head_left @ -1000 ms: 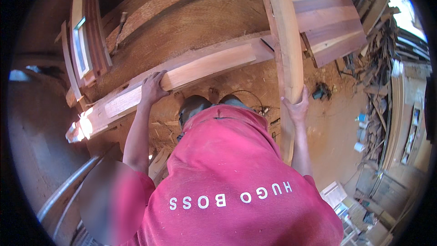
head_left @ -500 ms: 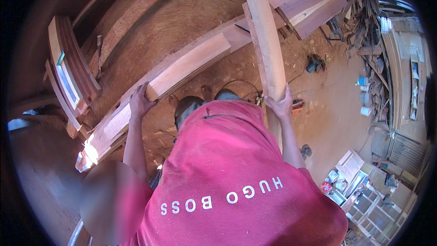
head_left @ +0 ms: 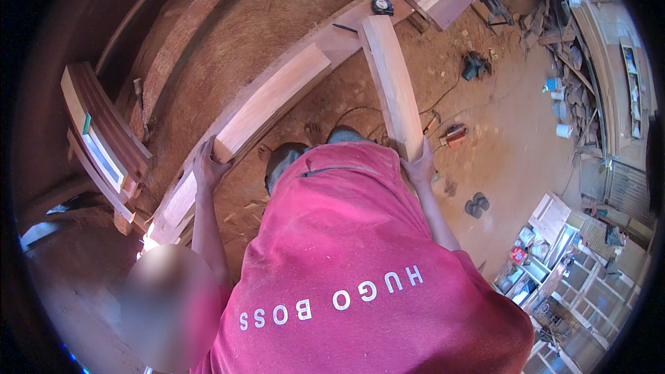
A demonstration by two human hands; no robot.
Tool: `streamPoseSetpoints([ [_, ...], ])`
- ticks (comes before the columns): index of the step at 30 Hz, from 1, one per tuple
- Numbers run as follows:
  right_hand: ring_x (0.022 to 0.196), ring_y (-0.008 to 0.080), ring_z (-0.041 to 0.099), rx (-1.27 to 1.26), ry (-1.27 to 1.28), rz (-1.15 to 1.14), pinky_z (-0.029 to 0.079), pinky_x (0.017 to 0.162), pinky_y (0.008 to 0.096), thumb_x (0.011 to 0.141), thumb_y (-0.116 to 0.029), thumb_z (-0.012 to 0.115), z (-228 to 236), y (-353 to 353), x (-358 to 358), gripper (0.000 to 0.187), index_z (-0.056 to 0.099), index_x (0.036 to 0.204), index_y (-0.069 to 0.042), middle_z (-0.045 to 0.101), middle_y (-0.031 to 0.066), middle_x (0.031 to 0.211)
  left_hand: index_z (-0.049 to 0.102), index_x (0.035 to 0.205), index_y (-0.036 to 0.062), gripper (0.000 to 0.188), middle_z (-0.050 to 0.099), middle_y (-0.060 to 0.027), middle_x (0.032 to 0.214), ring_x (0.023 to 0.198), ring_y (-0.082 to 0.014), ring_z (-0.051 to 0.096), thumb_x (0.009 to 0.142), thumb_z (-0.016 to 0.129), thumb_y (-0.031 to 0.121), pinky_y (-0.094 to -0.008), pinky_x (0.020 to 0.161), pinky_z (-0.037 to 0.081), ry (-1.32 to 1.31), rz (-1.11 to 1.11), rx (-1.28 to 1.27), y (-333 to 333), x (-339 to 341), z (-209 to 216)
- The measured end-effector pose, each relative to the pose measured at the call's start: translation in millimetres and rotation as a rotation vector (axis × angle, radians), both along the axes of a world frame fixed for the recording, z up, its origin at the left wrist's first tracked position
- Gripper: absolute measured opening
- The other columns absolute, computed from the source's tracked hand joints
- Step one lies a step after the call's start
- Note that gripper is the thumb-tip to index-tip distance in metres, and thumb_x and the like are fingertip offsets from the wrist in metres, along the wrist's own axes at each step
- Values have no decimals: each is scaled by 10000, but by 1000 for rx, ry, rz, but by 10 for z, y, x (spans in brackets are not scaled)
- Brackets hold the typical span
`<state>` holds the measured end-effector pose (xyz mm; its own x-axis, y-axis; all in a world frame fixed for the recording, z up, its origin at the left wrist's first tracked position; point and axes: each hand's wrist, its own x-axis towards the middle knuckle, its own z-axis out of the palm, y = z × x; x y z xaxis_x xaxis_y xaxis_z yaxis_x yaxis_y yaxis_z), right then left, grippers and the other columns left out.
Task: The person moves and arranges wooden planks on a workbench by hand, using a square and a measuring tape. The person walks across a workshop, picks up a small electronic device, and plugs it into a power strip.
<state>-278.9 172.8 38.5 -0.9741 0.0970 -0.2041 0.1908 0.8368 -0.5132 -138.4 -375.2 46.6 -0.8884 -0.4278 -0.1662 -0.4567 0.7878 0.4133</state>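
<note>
A stack of long reddish-brown and pale wooden boards point(head_left: 104, 121) lies to the left of the fingers of the left hand point(head_left: 206, 168). These fingers touch the left end of a flat, pale wooden board point(head_left: 273, 100); whether they grip it cannot be told. The board extends away from them, rightward, along a long, narrow brown wooden table point(head_left: 341, 47). Beyond both hands' fingers, a round black tape measure point(head_left: 382, 5) sits on the table. The fingers of the right hand point(head_left: 419, 169) grasp the near end of a thick, pale wooden beam point(head_left: 393, 90), which reaches away from them to just beside the tape measure. Right of these fingers, an orange-red tool point(head_left: 454, 135) and a pair of dark sandals point(head_left: 477, 205) lie on the reddish-brown earthen floor point(head_left: 512, 159).
</note>
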Motion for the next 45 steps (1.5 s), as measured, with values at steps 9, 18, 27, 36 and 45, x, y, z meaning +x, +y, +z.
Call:
streamPoseSetpoints([
  [9, 1309, 373, 492, 15, -31, -109, 417, 1088, 436, 616, -352, 905, -327, 201, 399, 1092, 355, 1495, -9, 500, 225, 1411, 575, 1356, 87, 883, 670, -156, 1153, 992, -299, 665, 560, 913, 263, -389, 877, 534, 1, -21, -67, -33, 22, -101],
  [18, 1288, 371, 513, -12, -176, -173, 449, 1043, 462, 636, -456, 877, -342, 256, 560, 1083, 354, 1499, -66, 517, 211, 1399, 571, 1352, 54, 871, 667, -163, 1106, 922, -287, 671, 564, 907, 212, -382, 814, 547, 5, -2, -24, -21, 10, -74],
  [27, 1290, 384, 510, 67, -185, -169, 432, 1047, 479, 688, -487, 840, -536, 324, 700, 1035, 360, 1497, -55, 531, 236, 1378, 539, 1381, 78, 876, 629, -176, 1267, 1155, -354, 604, 595, 890, 244, -438, 986, 492, -119, 37, 64, 9, -107, 55],
  [36, 1275, 404, 516, -42, -112, 38, 430, 1038, 478, 739, -465, 804, -757, 228, 674, 931, 398, 1472, -59, 520, 263, 1384, 519, 1357, 22, 917, 601, -231, 1282, 1217, -373, 548, 604, 904, 376, -456, 1031, 449, -43, -35, -31, -266, -32, -219],
  [45, 1265, 408, 523, 39, -68, 180, 433, 1031, 479, 742, -461, 801, -460, 346, 249, 913, 408, 1461, -59, 533, 264, 1365, 549, 1357, 153, 827, 621, -140, 1285, 1222, -346, 560, 605, 844, 329, -533, 995, 437, 29, 48, -6, -50, 180, -33],
])
